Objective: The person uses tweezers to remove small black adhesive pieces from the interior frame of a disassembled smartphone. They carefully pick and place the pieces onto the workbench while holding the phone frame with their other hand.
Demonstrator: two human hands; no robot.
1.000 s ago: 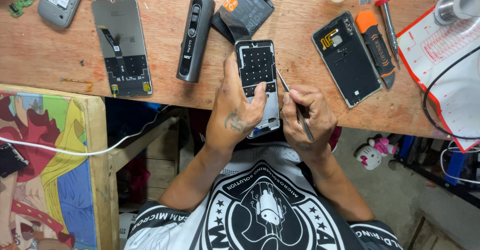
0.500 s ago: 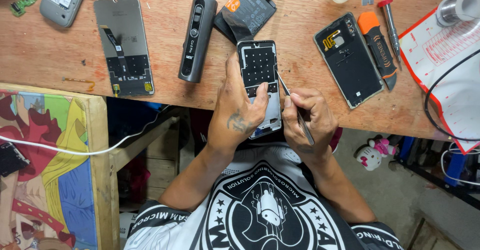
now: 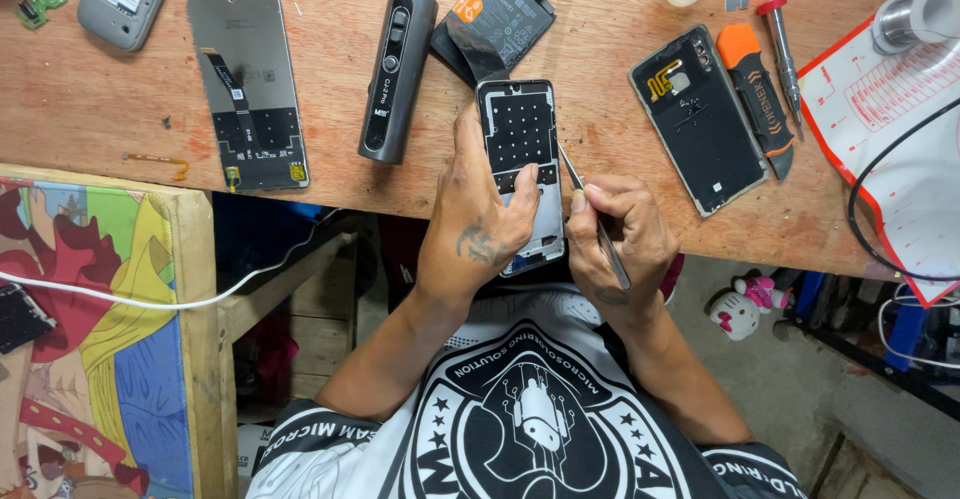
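My left hand [image 3: 482, 221] grips an opened phone frame [image 3: 520, 134] that lies over the wooden workbench's front edge, thumb pressed across its middle. The frame's upper half shows a black panel with rows of small holes. My right hand [image 3: 615, 234] pinches a pair of thin metal tweezers [image 3: 590, 214], whose tip touches the frame's right edge.
On the wooden bench [image 3: 90, 109] lie a detached phone screen [image 3: 250, 89], a dark cylindrical tool [image 3: 395, 74], a black battery [image 3: 500, 14], a phone back cover [image 3: 700, 119], an orange-tipped pry tool [image 3: 755, 94], a red-capped screwdriver [image 3: 782, 44], and a white work mat [image 3: 900, 139]. A colourful board [image 3: 100, 359] stands at lower left.
The hands have stayed on the phone frame and tweezers. No clear movement apart from a slight shift of the camera.
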